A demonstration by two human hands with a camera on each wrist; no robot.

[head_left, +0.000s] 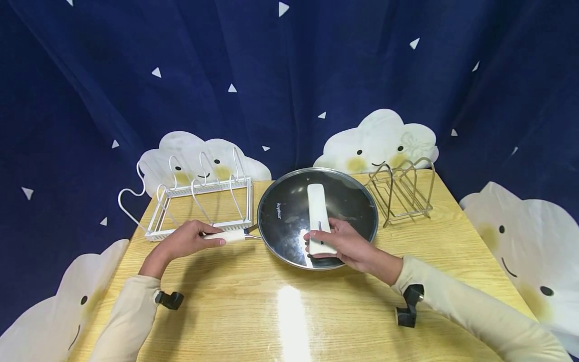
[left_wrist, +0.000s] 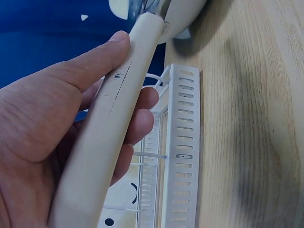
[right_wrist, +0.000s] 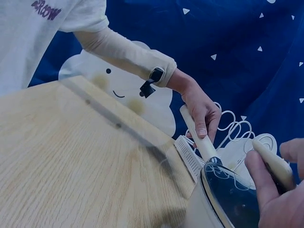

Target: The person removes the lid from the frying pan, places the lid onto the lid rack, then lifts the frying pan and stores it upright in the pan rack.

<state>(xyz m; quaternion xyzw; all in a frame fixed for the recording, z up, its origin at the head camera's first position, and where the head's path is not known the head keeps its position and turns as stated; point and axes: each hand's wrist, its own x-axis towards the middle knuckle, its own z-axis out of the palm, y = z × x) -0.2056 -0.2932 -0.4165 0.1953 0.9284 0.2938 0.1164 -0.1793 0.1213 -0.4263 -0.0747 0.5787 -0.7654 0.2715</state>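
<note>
Two-handed hold on a lidded pan, seen from the head and both wrists. At the centre of the head view, the pan (right_wrist: pixel 196 209) sits beneath its glass lid (head_left: pixel 282 239), above or on the wooden table (head_left: pixel 226 311); whether its base touches the wood cannot be told. The left hand (head_left: pixel 187 241), left of centre, grasps the pale pan handle (head_left: pixel 232 236), thumb along the top and fingers wrapped beneath. The right hand (head_left: pixel 352 246), just right of centre, grips the near end of the long lid handle (head_left: pixel 318 206).

For good handling, the left hand would best hold the pan level and steady, since the weight probably lies well beyond the grip. The right hand's grip is off-centre; a hold nearer the middle of the lid handle would likely reduce tipping if the lid were raised, and a straight lift should spare the rim from scraping.

Containers: the pan is covered, and the glass appears dark, so any contents cannot be made out. The white rack (head_left: pixel 250 203), left of centre, has upright wire loops on a slotted frame, its front edge beside the left hand; the metal rack (head_left: pixel 390 190) stands right of the pan
</note>
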